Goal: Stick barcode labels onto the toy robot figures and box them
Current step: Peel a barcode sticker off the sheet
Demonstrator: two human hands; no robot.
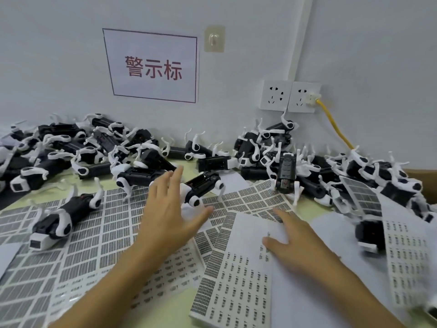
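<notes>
**Reaching for the next figure, label sheet pinned below**

Nearest the camera, in the lower centre of the frame, the label sheet (pixel 238 280) lies partly peeled, its upper rows already bare. The right hand (pixel 292 237) rests on that bare upper part with fingers straight and spread, holding nothing. That flat press looks right for the step: it should keep the sheet from sliding while the other hand works. More barcode sheets (pixel 99 235) overlap across the lower left, and another sheet (pixel 406 256) drapes over figures at the right edge.

A little farther up, at centre frame, the left hand (pixel 171 209) is open, fingers extended and apart, gripping nothing. Just beyond its fingertips, up and slightly right, stands the toy robot figure (pixel 201 187), a black body on white legs, upright on the sheets. Whether the fingers touch it cannot be told (the white leg nearest the palm overlaps it in the picture). To do this well I would judge it best to close on the black body rather than the thin legs, which look apt to snag on neighbours, and to lift it clear before turning it for a label.

Another figure (pixel 56 221) lies at the left on the sheets. Farthest back, heaps of figures (pixel 82 147) run along the wall (pixel 354 55) from upper left to right. No box is plainly visible.
</notes>
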